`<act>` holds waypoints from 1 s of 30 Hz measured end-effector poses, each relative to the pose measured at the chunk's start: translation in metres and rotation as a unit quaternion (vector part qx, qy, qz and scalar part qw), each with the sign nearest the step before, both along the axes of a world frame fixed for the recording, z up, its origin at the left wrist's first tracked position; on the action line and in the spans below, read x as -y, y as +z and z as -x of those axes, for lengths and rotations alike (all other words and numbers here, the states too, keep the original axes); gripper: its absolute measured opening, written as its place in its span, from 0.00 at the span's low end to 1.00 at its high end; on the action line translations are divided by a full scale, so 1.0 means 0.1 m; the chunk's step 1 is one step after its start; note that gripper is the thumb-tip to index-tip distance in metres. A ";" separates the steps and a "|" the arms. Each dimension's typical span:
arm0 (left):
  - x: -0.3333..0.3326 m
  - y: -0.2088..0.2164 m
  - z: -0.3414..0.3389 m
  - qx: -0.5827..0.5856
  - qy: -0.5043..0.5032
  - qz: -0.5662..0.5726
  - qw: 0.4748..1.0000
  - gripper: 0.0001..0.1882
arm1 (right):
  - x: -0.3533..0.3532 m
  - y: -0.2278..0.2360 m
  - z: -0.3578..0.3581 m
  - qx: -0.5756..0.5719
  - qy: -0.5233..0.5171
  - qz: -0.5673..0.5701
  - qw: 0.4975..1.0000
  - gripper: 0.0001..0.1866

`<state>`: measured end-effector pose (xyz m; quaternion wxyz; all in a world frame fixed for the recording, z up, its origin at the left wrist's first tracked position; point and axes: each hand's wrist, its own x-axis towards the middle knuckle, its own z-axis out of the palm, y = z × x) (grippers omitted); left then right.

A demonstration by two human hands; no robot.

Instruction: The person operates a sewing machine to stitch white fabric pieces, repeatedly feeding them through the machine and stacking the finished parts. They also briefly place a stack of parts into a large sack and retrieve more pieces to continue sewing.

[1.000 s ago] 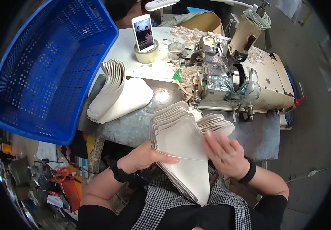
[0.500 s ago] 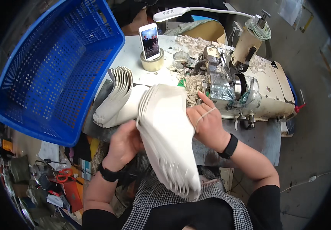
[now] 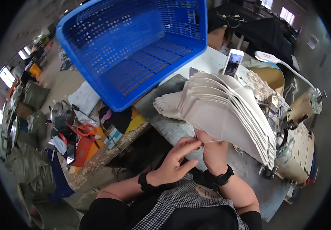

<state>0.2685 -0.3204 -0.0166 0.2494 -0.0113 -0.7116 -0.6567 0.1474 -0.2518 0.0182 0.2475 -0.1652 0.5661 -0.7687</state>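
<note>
Right of the blue perforated plastic basket (image 3: 96,57), the right hand (image 3: 214,153) grips the fanned stack of off-white curved flat pieces (image 3: 226,111) by a pale thin band (image 3: 212,141); the left hand (image 3: 177,163), thumb spread, is beside it. Best square the edges and tension the band gently.

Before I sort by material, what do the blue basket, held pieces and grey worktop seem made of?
Blue basket: likely moulded plastic, slightly shiny, with regular slots. Held pieces: perhaps leather or stiff fabric, matte, in thin curved layers; unclear which. Grey worktop: probably metal, from its smudged, dull sheen.
</note>
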 end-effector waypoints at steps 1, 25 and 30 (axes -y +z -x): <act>-0.01 -0.01 -0.02 -0.032 0.006 0.031 0.999 0.27 | 0.00 0.02 -0.03 0.019 0.007 0.021 1.000 0.10; 0.57 0.51 -0.99 0.182 -0.005 -0.015 0.983 0.27 | -0.36 0.18 -0.11 0.092 0.406 -0.109 0.903 0.20; 0.59 0.55 -1.43 0.140 0.150 0.132 0.970 0.62 | -0.20 0.24 -0.20 -0.374 0.447 -0.131 0.802 0.15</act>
